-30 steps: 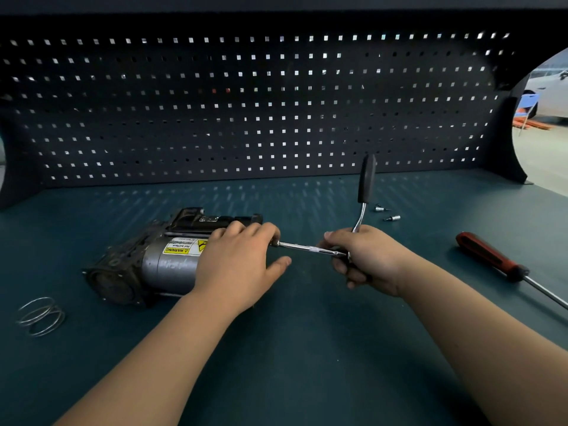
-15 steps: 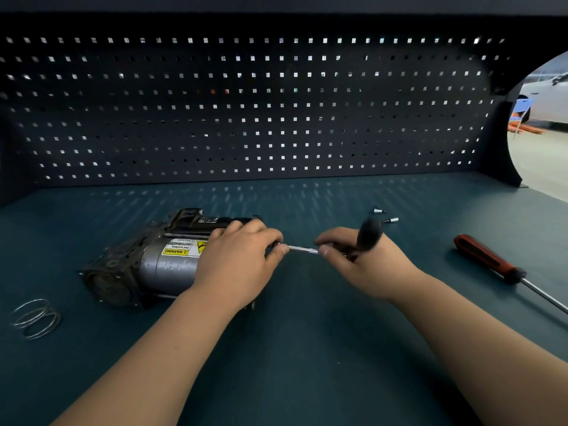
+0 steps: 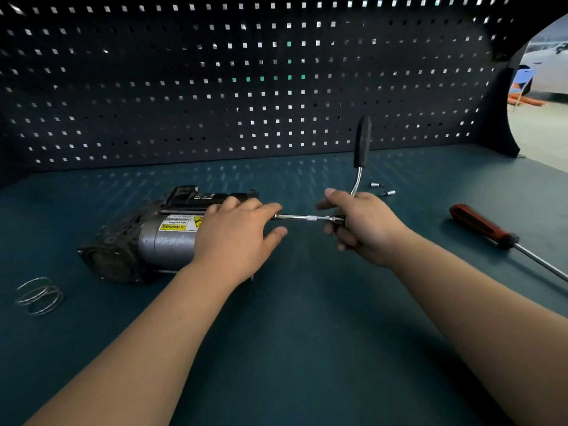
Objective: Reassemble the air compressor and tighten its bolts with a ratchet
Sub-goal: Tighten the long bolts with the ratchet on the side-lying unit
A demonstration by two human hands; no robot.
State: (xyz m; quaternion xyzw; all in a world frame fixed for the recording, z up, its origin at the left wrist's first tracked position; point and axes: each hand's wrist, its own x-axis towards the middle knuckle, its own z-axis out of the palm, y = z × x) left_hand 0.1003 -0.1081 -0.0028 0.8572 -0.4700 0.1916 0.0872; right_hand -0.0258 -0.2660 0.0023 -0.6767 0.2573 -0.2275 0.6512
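Our bare forearms reach in from the surface's near edge. Our left hand [image 3: 236, 238] lies palm down, fingers curled over the air compressor [image 3: 147, 241], thumb out. Our right hand [image 3: 365, 229] grips the ratchet [image 3: 362, 142] by its head.

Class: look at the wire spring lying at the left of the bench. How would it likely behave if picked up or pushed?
The wire spring looks thin and open-coiled, so probably very light. Its widely spaced loops suggest it would flex when pinched. Round coils on the smooth bench might roll or skid if nudged.
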